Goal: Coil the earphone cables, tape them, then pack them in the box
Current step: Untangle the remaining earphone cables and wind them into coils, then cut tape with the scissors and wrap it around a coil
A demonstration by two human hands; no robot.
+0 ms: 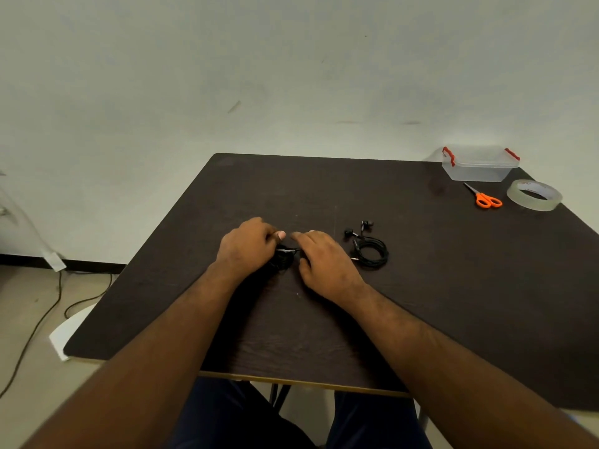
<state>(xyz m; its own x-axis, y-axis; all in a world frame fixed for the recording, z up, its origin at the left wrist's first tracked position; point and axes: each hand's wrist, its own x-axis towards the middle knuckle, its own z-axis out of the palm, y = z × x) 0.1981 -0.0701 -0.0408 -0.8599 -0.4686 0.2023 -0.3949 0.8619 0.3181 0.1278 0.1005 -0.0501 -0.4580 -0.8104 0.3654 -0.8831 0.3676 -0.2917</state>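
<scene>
Near the middle of the frame, both hands are brought together over a dark table [421, 286]. The left hand [246, 247] is curled, with its fingers folded inward and the thumb tip [280, 235] raised and pointing right. A small black coil [282, 259] of earphone cable is partly hidden under this hand, and a pale glint, possibly tape, is seen on top of it. The coil appears to be pinched by the left fingers, though the exact grip is hidden by the back of the hand.

The right hand [325, 262] is laid palm down just right of the coil, its fingers loosely bent and close together, their tips meeting the left thumb's side of the bundle. Whether the cable is actually gripped by this hand cannot be told; the thumb is seen touching the coil's right edge.

Just right of the right hand, a second earphone [369, 249] is lying on the table, its cable wound into a loose ring and its two buds resting above it. It is touched by neither hand.

In the upper right of the frame, a clear box [479, 165] with red latches is standing open at the table's far corner. Orange scissors [484, 197] are lying below it, and a tape roll [534, 195] is resting flat beside them, further right.
</scene>
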